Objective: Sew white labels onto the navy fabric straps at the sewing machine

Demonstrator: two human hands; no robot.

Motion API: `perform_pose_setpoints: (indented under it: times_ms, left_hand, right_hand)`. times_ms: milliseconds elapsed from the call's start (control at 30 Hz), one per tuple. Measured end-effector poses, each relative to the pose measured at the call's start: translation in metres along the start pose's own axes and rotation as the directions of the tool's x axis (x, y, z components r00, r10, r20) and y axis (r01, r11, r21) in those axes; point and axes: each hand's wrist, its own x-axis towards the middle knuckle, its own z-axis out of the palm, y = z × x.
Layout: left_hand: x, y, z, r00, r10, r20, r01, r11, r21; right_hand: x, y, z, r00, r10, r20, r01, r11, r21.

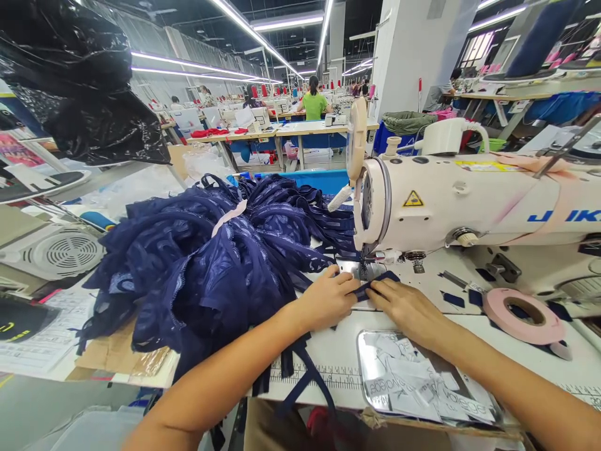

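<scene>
Both hands work at the needle area of a white sewing machine (422, 194). A narrow navy strap (362, 292) runs between them just in front of the presser foot (364, 268). My left hand (331, 297) has its fingers curled and pressed on the strap's left part. From the right, my right hand (399, 304) pins the strap with its fingertips, and a small navy end (389, 276) shows beyond them. A large heap of navy lace garments (225, 263), tied with a pale strip (229, 217), lies left of the machine. Loose navy straps (305, 376) hang over the table's front edge.
A metal tray (370, 388) of printed white labels (413, 382) sits below my right forearm. To the right lie a pink tape roll (523, 316) and navy scraps (453, 299). A black plastic bag (89, 88) hangs upper left. A person in green (313, 105) sits further back.
</scene>
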Motion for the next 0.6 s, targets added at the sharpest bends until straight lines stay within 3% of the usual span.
perform_pose_setpoints:
  times_ms: [133,333,600]
  left_hand:
    - [0.002,0.001,0.007,1.000,0.029,0.007,-0.028,0.992,-0.121]
    - [0.024,0.015,0.025,0.983,-0.169,0.070,0.173,0.983,-0.060]
    - [0.030,0.019,0.026,0.970,-0.226,0.088,0.231,0.971,-0.056]
  right_hand:
    - [-0.002,0.028,0.012,0.992,-0.128,-0.023,0.128,0.992,-0.007]
    - [-0.003,0.046,0.032,0.997,-0.038,-0.073,0.033,0.997,-0.070]
    - [-0.004,0.048,0.037,0.994,-0.029,-0.103,0.031,0.999,0.018]
